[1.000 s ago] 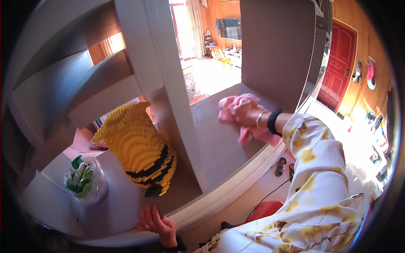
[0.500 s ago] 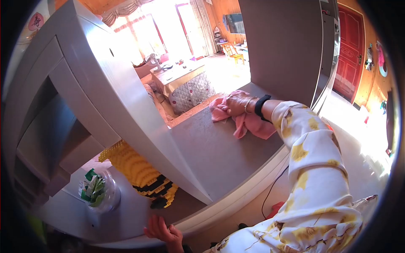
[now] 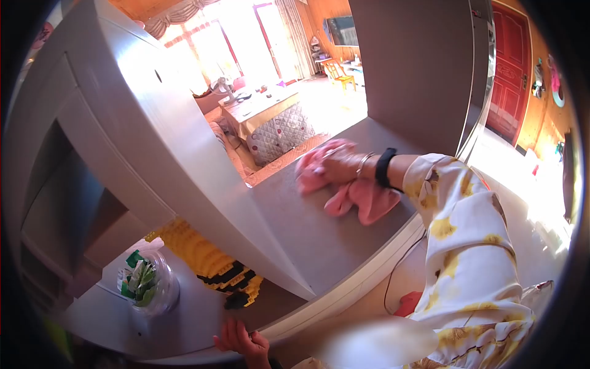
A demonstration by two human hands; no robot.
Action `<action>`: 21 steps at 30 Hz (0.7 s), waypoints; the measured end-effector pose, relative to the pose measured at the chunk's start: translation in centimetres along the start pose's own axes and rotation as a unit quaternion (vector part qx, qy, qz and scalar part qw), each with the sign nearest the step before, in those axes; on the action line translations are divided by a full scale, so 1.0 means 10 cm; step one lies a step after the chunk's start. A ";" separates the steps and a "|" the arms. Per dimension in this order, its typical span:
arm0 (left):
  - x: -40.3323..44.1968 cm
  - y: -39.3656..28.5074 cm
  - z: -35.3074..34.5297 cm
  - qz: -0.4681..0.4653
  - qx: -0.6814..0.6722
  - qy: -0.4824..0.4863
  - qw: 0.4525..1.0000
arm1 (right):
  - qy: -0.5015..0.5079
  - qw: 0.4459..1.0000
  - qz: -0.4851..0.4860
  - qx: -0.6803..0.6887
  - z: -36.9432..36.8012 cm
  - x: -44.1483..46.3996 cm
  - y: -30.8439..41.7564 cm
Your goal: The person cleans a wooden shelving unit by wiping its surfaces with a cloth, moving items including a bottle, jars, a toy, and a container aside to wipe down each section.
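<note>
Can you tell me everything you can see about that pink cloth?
The pink cloth is plain and looks soft and thin, perhaps a cleaning rag. It is crumpled, not folded: one part is bunched under the right hand, and the rest spreads in loose folds below the wrist. It rests on the grey shelf, inward from the pale front edge. Only the right hand is seen touching it. The bunched part is blurred, and whether the cloth is damp or dirty can't be told.
</note>
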State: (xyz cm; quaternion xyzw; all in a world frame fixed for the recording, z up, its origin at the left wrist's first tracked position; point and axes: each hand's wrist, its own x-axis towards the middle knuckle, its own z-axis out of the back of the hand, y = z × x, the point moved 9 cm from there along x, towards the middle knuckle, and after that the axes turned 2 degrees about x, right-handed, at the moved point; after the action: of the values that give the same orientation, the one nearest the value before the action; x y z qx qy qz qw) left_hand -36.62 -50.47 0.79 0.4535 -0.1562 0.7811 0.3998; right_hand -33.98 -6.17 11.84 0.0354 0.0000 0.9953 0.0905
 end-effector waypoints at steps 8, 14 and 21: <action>0.07 -0.04 -0.01 0.000 -0.003 -0.034 0.999 | -0.072 0.971 0.013 0.230 -0.20 -0.64 -0.23; 0.06 -0.03 0.03 -0.004 -0.002 -0.044 0.999 | 0.084 0.974 0.198 0.067 -0.07 -0.28 1.48; 0.09 -0.07 0.05 0.037 -0.007 -0.054 0.998 | -0.063 0.985 0.135 -0.081 -0.06 0.98 1.22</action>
State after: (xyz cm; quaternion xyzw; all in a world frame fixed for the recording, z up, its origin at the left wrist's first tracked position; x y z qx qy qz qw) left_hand -36.00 -49.86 1.74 0.4861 -0.1995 0.7685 0.3650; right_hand -45.83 -16.42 12.01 0.0906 -0.0913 0.9908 -0.0424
